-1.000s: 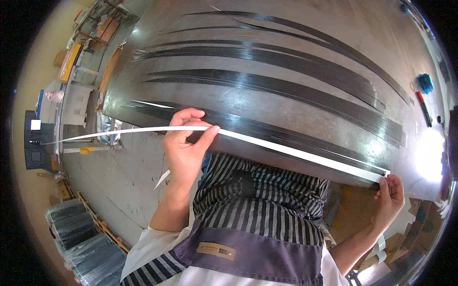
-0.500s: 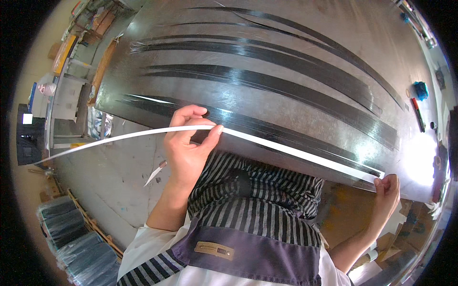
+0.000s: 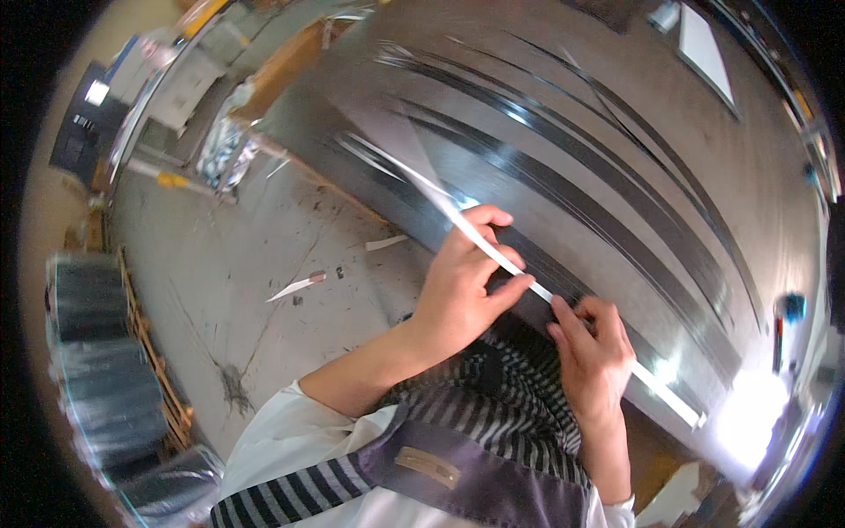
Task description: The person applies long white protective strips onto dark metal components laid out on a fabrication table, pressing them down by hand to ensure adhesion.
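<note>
A long, narrow white strip (image 3: 667, 396) runs slantwise along the near edge of the dark table, its far-left part smeared by motion. My left hand (image 3: 462, 295) holds it loosely, thumb on the near side and fingers curled around it. Close by on the right, my right hand (image 3: 594, 352) grips the same strip between thumb and bent fingers, covering a stretch of it. The strip's squared right end pokes out beyond that hand. Just past my hands, thin black strips (image 3: 563, 207) lie in loose bundles on the tabletop (image 3: 546, 53).
A white panel (image 3: 706, 62) lies at the table's far right, with a blue object (image 3: 792, 306) and a red-and-black pen (image 3: 778, 339) nearer. On the floor at left are a white-bladed knife-like piece (image 3: 297, 287) and plastic-wrapped black stacks (image 3: 106, 370). A cardboard box (image 3: 286, 70) stands beyond.
My right hand has left the strip's right end and come in beside my left hand. The strip's left part has swung up over the table. The view has turned and shifted left.
</note>
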{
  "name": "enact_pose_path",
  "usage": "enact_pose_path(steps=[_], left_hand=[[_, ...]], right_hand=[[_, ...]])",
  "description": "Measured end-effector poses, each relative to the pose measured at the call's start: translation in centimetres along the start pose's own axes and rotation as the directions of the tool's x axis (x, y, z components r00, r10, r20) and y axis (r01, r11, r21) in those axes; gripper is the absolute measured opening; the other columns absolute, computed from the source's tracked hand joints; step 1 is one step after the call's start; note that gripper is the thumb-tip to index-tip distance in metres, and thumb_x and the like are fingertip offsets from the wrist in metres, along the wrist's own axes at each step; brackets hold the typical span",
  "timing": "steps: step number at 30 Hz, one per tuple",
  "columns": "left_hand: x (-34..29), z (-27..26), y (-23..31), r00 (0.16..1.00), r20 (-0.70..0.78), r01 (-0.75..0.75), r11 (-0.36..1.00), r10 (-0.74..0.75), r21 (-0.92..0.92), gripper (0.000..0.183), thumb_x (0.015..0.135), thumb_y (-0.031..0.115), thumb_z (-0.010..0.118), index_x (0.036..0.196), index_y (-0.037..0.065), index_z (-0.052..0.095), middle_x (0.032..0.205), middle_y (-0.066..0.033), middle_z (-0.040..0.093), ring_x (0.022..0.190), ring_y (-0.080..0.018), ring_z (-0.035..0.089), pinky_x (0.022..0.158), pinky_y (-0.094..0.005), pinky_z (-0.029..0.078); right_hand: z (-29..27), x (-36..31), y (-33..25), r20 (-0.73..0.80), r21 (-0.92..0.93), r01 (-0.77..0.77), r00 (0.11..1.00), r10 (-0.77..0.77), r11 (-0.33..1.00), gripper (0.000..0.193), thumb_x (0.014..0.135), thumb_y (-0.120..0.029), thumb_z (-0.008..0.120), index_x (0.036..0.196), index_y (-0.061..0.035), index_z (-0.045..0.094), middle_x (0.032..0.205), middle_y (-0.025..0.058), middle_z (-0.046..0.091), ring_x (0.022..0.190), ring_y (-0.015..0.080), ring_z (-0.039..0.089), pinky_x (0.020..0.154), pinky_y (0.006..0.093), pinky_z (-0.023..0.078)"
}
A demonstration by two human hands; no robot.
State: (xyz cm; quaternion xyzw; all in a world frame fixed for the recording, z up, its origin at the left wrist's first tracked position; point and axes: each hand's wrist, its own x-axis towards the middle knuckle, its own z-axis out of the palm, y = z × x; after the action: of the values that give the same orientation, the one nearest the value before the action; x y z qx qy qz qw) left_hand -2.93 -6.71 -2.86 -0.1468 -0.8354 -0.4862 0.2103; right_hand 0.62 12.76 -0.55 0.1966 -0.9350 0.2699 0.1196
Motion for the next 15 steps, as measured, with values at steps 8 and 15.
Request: enact_pose_path(steps=[8, 15], left_hand=[[2.9, -10.5, -7.8, 0.928, -0.068, 0.360, 0.929, -0.365, -0.084, 0.014, 0.074, 0.010, 0.083, 0.085, 0.005, 0.075, 0.106, 0.0005, 0.059, 0.071, -0.0022, 0.046, 0.062, -0.0196, 0.038], [4.2, -13.7, -10.9, 0.902, -0.065, 0.428, 0.904, -0.426, 0.012, 0.013, 0.075, 0.006, 0.082, 0.082, -0.001, 0.073, 0.110, -0.0026, 0.058, 0.080, -0.0067, 0.057, 0.071, -0.0224, 0.048]], right_hand=[[0.3, -0.7, -0.4, 0.004, -0.004, -0.045, 0.999, 0.045, 0.999, 0.031, 0.072, -0.006, 0.079, 0.103, -0.0072, 0.075, 0.089, 0.0073, 0.056, 0.069, 0.0216, 0.056, 0.058, 0.0322, 0.047], [0.6, -0.8, -0.1, -0.006, -0.021, -0.041, 0.999, 0.041, 0.999, 0.028, 0.075, -0.006, 0.078, 0.103, -0.0067, 0.075, 0.089, 0.0074, 0.055, 0.068, 0.0203, 0.052, 0.056, 0.0316, 0.043]])
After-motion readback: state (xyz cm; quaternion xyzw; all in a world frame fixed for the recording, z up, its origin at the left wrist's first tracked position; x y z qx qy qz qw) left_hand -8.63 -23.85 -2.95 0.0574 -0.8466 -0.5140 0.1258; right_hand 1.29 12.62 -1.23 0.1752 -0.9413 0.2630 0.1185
